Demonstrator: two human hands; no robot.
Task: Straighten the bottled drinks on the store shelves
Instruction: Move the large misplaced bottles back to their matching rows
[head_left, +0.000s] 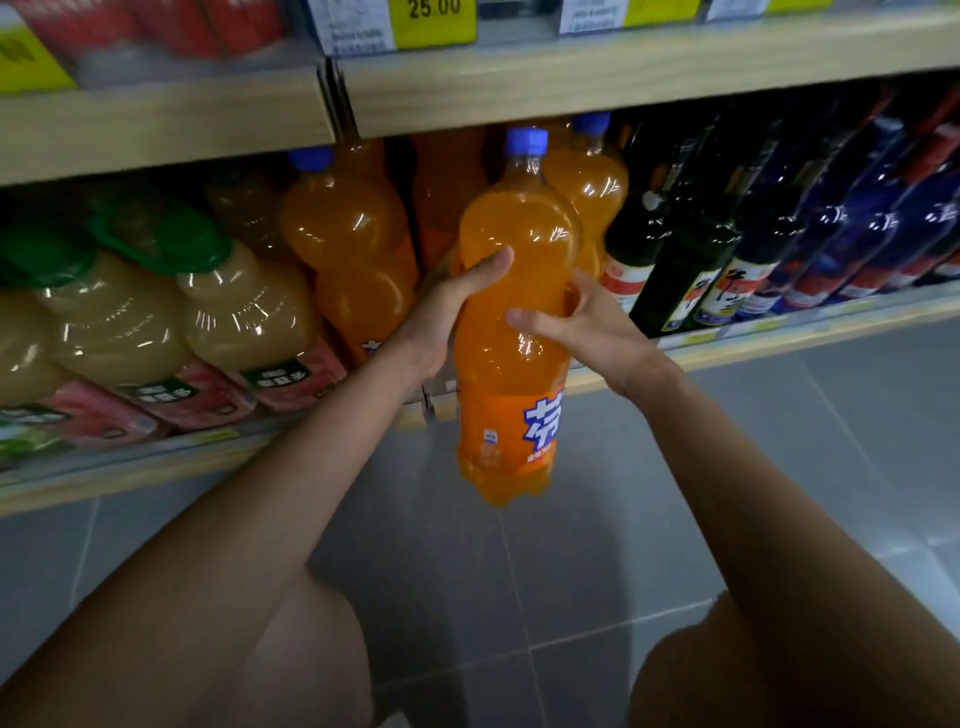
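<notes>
A large orange soda bottle (511, 332) with a blue cap is held upright in front of the wooden shelf (727, 343), its base hanging below the shelf edge over the floor. My left hand (447, 312) grips its waist from the left, thumb across the front. My right hand (587, 322) holds the same waist from the right. Two more orange bottles stand on the shelf, one to the left (348, 249) and one just behind the held bottle (592, 182).
Pale juice bottles with green caps (244, 322) fill the shelf's left side. Dark and blue glass bottles (779, 244) crowd the right. An upper shelf board (623, 78) with price tags hangs close above the caps. Grey tiled floor (519, 597) and my knees lie below.
</notes>
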